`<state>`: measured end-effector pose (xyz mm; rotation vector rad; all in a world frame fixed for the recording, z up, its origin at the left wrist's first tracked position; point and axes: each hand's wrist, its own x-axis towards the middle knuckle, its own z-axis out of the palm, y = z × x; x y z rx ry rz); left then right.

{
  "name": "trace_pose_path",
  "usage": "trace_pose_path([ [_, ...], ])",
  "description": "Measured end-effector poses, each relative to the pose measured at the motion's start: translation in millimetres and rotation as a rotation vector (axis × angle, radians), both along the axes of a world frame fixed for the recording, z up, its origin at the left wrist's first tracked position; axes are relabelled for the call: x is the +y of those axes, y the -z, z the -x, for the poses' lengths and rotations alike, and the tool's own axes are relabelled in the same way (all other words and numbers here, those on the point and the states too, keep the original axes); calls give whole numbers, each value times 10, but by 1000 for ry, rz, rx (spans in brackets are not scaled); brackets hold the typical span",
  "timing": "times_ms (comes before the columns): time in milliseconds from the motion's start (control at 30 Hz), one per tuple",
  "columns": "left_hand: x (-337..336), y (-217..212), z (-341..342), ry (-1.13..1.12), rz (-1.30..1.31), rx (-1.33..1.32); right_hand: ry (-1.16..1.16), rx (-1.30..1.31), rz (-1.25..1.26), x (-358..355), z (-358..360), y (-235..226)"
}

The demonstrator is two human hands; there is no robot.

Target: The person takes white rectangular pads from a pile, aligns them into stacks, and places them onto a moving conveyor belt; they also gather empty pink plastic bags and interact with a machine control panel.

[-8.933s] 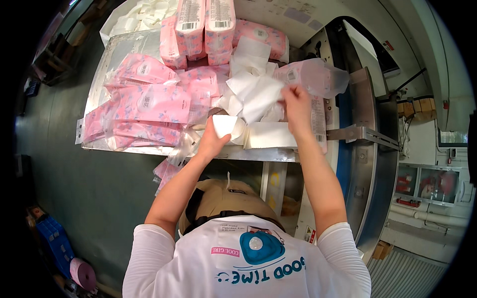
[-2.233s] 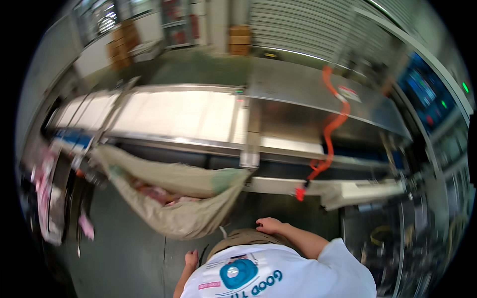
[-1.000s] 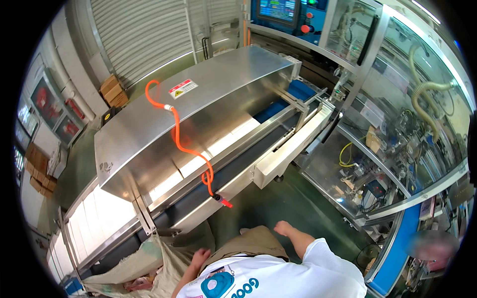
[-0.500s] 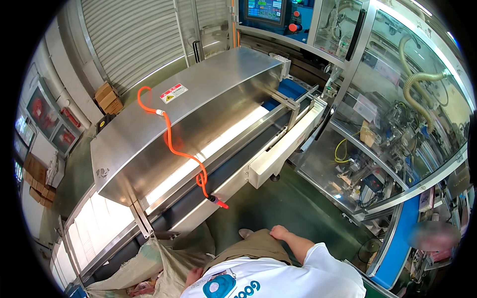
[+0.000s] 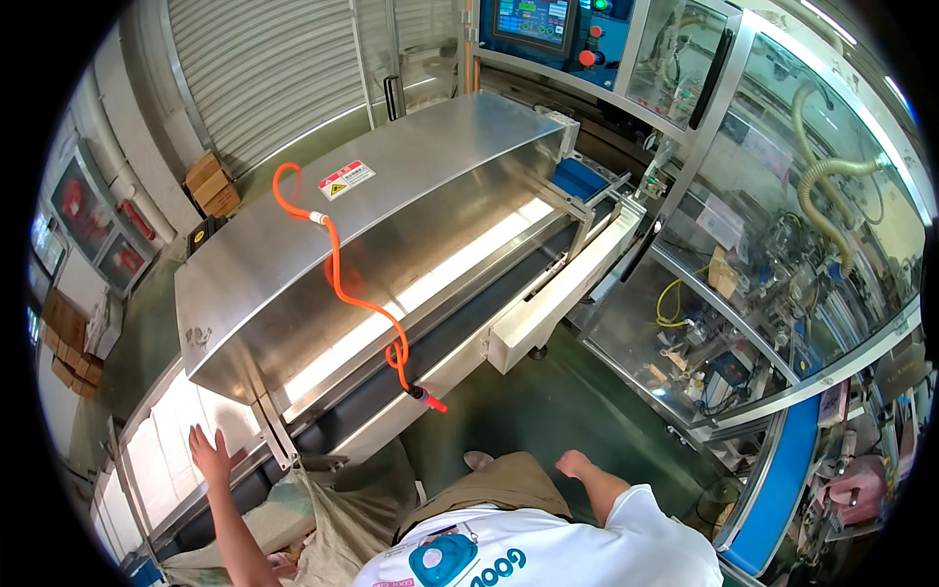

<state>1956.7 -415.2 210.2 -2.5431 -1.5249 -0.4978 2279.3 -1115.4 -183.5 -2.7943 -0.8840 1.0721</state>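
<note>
Several white sheets (image 5: pixel 161 458) lie on the conveyor (image 5: pixel 381 433) beside the metal cover (image 5: pixel 391 181); left hand (image 5: pixel 208 456), fingers spread, is over them, contact unclear. Right hand (image 5: pixel 573 463) hangs above green floor (image 5: pixel 548 411), well apart from the sheets; finger closure indiscernible.

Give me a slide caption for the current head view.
Open left hand over white material near a metal cover draped with an orange hose; right hand out to the side.

My shirt (image 5: pixel 606 548) is white with a blue print (image 5: pixel 443 561), my trousers (image 5: pixel 499 489) tan. White sheets (image 5: pixel 161 450) line the left end of the conveyor (image 5: pixel 396 430); an orange, red-tipped hose (image 5: pixel 337 279) crosses the silver hood (image 5: pixel 430 147).
</note>
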Motion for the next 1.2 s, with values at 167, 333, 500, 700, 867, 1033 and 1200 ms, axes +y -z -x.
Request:
trace_pose_path([
  [167,337,114,342,-330,422,293,-129,38,152,-25,34,86],
  [333,198,10,56,-242,607,292,-163,-55,-50,367,-157,-426],
  [500,177,-105,240,-238,605,298,225,190,-161,1253,-116,-1597],
  [700,222,-41,177,-163,612,287,269,215,-152,1299,-166,-1561],
  [867,304,-28,368,-154,636,283,179,151,-87,1141,-110,-1188],
  [1033,372,83,145,-69,678,281,-12,58,22,597,-93,-514],
  [1200,473,110,369,-83,681,280,77,111,12,709,24,-651],
])
